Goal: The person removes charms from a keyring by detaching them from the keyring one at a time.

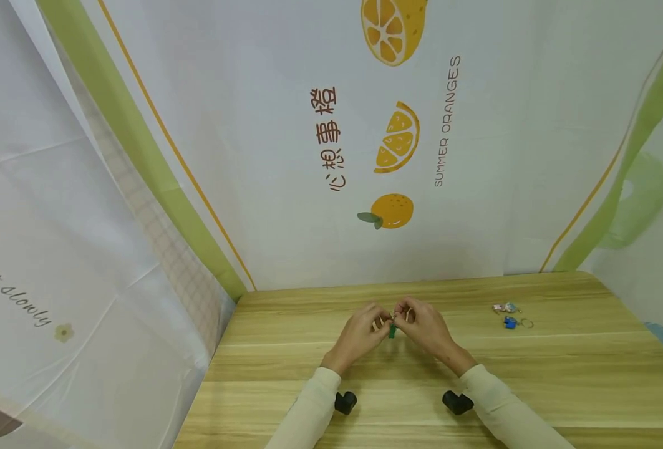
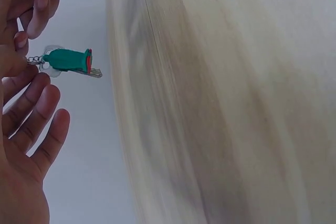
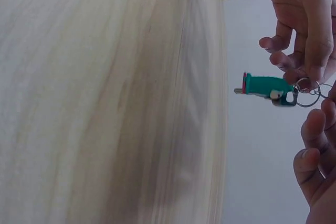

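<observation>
Both hands meet over the table around a keychain with a green charm [image 1: 392,331]. In the left wrist view the charm [image 2: 67,60] hangs from a short chain, red at its lower end, with a silver key [image 2: 95,73] beside it. My left hand [image 1: 360,333] pinches the keychain near the top, its other fingers spread in the left wrist view. Opposite it, my right hand [image 1: 425,325] pinches the metal split ring [image 3: 315,98]. Fingertips hide part of the ring and chain.
To the right on the wooden table [image 1: 286,374] lie a blue keychain [image 1: 511,322] with a ring and a pink and light-blue charm [image 1: 505,308]. Black wrist mounts [image 1: 345,403] show by the sleeves. A printed white curtain [image 1: 280,237] stands behind the table's far edge.
</observation>
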Demonstrator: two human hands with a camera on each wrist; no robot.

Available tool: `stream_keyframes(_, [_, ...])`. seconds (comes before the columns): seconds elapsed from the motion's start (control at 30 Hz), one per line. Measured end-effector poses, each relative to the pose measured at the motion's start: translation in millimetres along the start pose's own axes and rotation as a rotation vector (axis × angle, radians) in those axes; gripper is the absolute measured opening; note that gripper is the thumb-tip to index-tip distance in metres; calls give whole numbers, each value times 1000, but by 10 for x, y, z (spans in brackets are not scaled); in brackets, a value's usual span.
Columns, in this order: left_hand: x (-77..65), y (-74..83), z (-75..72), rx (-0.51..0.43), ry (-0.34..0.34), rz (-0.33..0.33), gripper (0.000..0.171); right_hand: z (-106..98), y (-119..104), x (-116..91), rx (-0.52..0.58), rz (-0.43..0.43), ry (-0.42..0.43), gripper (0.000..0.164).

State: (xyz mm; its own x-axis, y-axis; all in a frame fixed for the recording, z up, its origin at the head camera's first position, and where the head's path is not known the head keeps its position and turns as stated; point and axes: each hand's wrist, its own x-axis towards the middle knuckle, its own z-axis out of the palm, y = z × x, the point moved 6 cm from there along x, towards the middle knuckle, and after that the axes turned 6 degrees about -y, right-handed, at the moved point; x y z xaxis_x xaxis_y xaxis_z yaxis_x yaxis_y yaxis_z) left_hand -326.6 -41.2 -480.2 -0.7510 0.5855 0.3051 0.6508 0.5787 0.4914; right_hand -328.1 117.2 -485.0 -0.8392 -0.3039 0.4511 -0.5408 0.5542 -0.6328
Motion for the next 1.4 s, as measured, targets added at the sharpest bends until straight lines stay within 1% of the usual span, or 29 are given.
stream_keyframes(0.13, [2,1,4,7,13,-1,7,-5,-14,-4,-2,1,0,6])
stream_keyframes(0.3, [-9,-1,-14,6,43,-20,6,-4,-4,-9,-21,0,-4,4])
stream_keyframes(0.43, [-10,-7,-31,-5,72,-28,6,3,3,-11,-19,4,-11,10])
stream_keyframes(0.57, [-2,-2,-36,-11,86,-19,4,6,-3,-5,11,7,-24,12])
stream_keyframes(0.67, [0,8,-38,-4,95,-3,5,5,-7,0,24,10,-35,11])
stream_keyframes(0.73, [3,18,-42,18,103,15,8,6,-12,4,22,10,-42,9])
stream_keyframes(0.83, [2,38,-57,50,126,56,9,3,-18,6,6,5,-45,6])
stream_keyframes(0.93, [-1,49,-69,67,145,82,7,0,-5,7,-10,9,-40,6])
stream_keyframes(1.17, [4,48,-68,66,153,87,9,-12,10,5,-10,26,-23,5])
stream_keyframes(1.3, [8,52,-60,74,148,90,10,-16,-5,1,-31,16,-10,7])
stream_keyframes(1.4, [9,52,-54,62,144,90,9,-13,-18,-5,-62,-1,2,8])
